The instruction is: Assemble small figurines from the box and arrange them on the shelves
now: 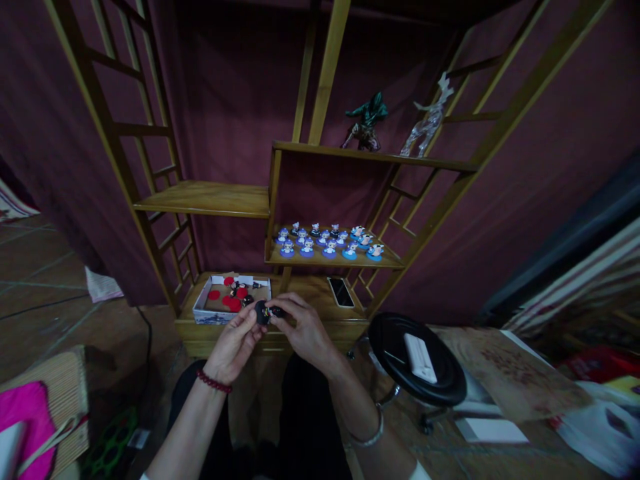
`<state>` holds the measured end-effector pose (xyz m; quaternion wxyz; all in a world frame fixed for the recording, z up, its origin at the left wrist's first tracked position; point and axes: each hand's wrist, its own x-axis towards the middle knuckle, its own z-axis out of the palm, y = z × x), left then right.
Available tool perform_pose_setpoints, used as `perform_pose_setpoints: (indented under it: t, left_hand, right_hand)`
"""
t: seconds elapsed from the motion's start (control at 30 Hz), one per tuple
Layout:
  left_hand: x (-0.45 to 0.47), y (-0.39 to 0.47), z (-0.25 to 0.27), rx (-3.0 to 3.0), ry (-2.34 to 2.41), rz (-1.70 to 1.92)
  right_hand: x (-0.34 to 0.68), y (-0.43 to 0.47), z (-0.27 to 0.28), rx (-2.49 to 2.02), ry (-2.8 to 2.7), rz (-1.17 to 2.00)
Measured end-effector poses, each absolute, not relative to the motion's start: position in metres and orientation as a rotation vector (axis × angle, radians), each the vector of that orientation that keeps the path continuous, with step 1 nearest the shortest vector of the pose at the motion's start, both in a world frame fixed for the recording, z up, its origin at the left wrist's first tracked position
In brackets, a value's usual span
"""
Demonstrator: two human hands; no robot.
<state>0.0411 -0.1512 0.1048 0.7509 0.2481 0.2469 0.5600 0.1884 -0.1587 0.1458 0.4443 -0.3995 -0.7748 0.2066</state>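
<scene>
Between my two hands is a small dark figurine with a round black base [262, 313], held in front of the lowest shelf. My left hand [239, 339] pinches the base, palm turned partly up. On the other side, my right hand [303, 328] has its fingers closed on the figurine's body. Just behind my left hand stands an open box [200, 313] with a patterned blue-and-white side. Red discs [214, 295] and small black figure parts [256, 285] lie inside it.
Several small purple and blue figurines [329, 249] stand in rows on the middle shelf. A phone [341, 292] lies on the lowest shelf. Higher up are a green statuette [370, 120] and a clear deer figure [429, 120]. A black stool [450, 373] carrying a white box [420, 358] is at right.
</scene>
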Motion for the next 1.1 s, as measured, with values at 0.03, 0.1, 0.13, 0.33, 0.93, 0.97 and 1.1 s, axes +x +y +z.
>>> perform_pose_setpoints:
  t: [0.03, 0.1, 0.13, 0.33, 0.93, 0.97, 1.1]
  left_hand:
    - [0.041, -0.151, 0.105, 0.54, 0.54, 1.229]
    - [0.041, -0.151, 0.106, 0.546, 0.538, 1.233]
    - [0.041, -0.151, 0.106, 0.551, 0.538, 1.235]
    - [0.039, -0.15, 0.102, 0.559, 0.554, 1.277]
    - [0.037, -0.154, 0.104, 0.584, 0.567, 1.29]
    - [0.037, -0.154, 0.104, 0.579, 0.571, 1.293]
    - [0.037, -0.155, 0.106, 0.6, 0.575, 1.291]
  right_hand:
    - [0.188, -0.159, 0.146, -0.991, -1.932, 0.501]
    - [0.187, -0.159, 0.148, -1.005, -1.942, 0.478]
    - [0.186, -0.159, 0.148, -1.015, -1.94, 0.472]
    - [0.181, -0.158, 0.146, -1.091, -1.897, 0.481]
    - [0.171, -0.153, 0.144, -1.115, -1.933, 0.386]
    - [0.17, -0.153, 0.144, -1.125, -1.935, 0.376]
    - [0.171, -0.151, 0.145, -1.141, -1.976, 0.351]
